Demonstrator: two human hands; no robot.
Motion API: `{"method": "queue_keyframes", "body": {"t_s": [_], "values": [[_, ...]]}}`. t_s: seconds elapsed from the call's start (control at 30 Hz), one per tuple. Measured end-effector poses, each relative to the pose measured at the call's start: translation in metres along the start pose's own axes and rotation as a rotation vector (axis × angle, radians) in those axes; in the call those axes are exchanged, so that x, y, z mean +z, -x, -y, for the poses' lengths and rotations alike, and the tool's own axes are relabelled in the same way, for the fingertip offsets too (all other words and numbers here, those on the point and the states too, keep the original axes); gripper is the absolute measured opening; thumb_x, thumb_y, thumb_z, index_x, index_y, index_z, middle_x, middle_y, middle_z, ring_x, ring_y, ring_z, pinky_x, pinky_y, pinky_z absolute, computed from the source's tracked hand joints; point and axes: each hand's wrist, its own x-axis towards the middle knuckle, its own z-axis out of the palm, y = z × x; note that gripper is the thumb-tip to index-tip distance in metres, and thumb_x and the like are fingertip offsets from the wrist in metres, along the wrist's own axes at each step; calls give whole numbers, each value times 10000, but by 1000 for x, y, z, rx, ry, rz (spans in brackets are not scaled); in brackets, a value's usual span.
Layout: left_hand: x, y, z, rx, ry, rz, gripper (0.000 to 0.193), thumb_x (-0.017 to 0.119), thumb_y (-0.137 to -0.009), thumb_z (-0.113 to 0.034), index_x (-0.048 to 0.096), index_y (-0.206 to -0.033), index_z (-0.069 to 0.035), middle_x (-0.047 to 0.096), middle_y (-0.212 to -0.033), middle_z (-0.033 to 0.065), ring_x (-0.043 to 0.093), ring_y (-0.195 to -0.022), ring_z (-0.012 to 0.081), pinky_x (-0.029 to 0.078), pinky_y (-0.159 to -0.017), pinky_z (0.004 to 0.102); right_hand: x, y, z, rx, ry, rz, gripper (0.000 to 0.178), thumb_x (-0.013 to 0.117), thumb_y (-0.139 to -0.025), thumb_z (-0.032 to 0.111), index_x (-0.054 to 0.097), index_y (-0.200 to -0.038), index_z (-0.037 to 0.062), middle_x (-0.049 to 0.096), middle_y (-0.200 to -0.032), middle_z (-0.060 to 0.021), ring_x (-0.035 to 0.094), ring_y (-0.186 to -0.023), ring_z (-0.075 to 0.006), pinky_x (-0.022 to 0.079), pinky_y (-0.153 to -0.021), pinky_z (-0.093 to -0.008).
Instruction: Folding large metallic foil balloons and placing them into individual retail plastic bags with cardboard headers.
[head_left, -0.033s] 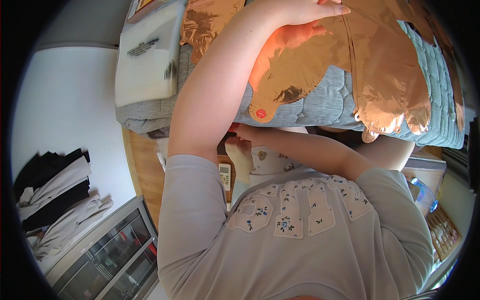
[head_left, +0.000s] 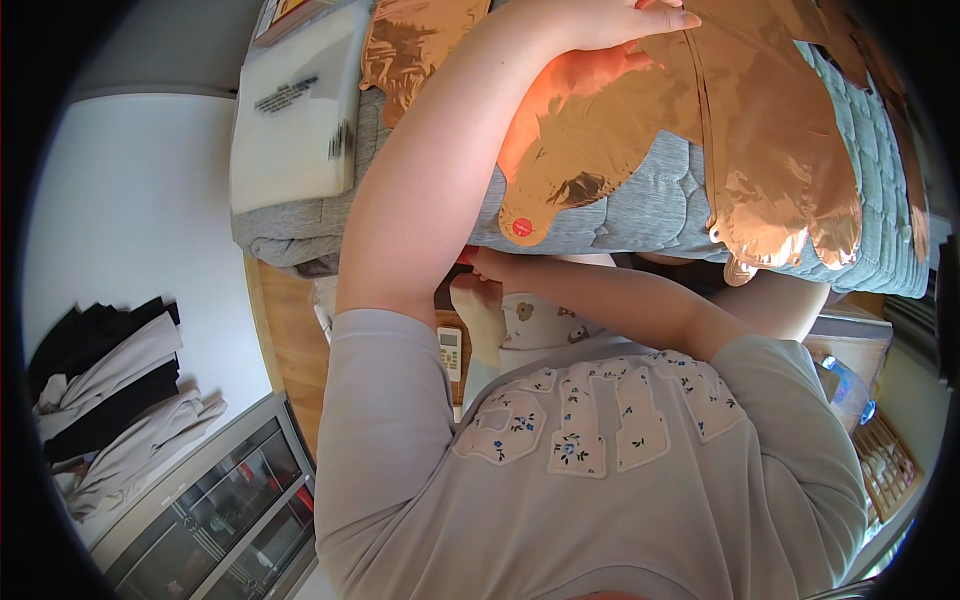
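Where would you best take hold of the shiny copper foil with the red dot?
Probably by the rounded tab around the red dot, pinched gently from the near side: this narrow end of the copper foil juts toward the near edge of the gray quilt, apart from the left hand.

The top edge is cutting through the bare left hand (head_left: 620, 24), leaving some fingers out of view, and is also cropping the shiny copper-coloured foil sheet (head_left: 780, 150) beneath it. The bare left forearm (head_left: 420, 210) is covering part of a crinkled copper-coloured foil piece (head_left: 425, 45). The bare right hand (head_left: 488, 265) is showing only partly, and a small red object (head_left: 467, 255) there is showing too little to identify. Print on the round red sticker (head_left: 522, 227) and the flat translucent white plastic pack (head_left: 290, 140) is appearing too tiny to read.
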Motion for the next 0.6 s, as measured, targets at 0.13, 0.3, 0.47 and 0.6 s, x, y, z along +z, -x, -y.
{"method": "queue_keyframes", "body": {"t_s": [0.13,0.3,0.47,0.6], "values": [[5,1,7,-13,-14,-35,527,543,-1043,-477,687,-1268,-23,658,-1315,183,595,-1268,342,475,-1064,430,3,-1,1,15,43,-2,400,614,-997,476,604,-1299,214,639,-1149,23,653,-913,-159,550,-838,-345],[0,2,-4,-37,10,-17,525,544,-1044,-475,687,-1269,-22,657,-1316,185,599,-1261,343,476,-1063,431,-4,-3,2,36,84,-21,410,632,-981,494,616,-1282,218,642,-1137,23,646,-894,-152,550,-835,-337],[-3,4,-7,-34,16,-20,523,550,-1043,-470,693,-1255,-13,666,-1298,192,605,-1250,347,481,-1051,431,-1,-6,7,98,70,-12,419,643,-969,507,623,-1271,218,643,-1129,22,641,-884,-147,551,-833,-332],[0,2,-1,-18,52,-27,522,553,-1042,-467,699,-1237,-5,677,-1277,196,619,-1227,353,492,-1034,433,0,-13,13,197,0,4,429,651,-957,517,629,-1260,214,644,-1121,22,636,-879,-143,553,-832,-328]]}}
